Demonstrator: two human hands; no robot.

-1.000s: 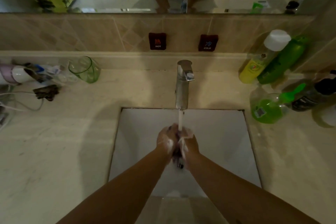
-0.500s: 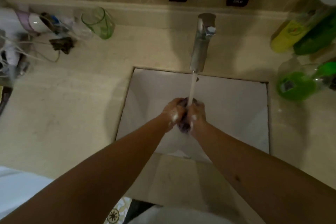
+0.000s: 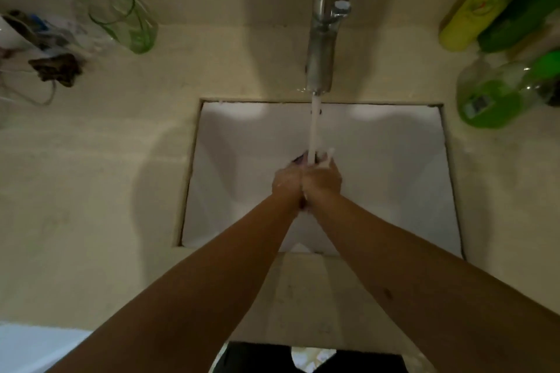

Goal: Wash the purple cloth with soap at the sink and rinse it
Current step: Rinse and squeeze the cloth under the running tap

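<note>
The left hand (image 3: pixel 286 183) and right hand (image 3: pixel 321 180) now press tightly side by side, where a second ago a gap between them showed a dark bunch of purple cloth (image 3: pixel 298 159). Only a small edge of the cloth now peeks out beyond the fingers (image 3: pixel 324 162), under the water stream (image 3: pixel 315 127). Less white lather shows on the hands.

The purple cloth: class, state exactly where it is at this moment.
In the head view, the purple cloth is bunched between the left hand and right hand, over the white sink, under the faucet's running stream.
</note>
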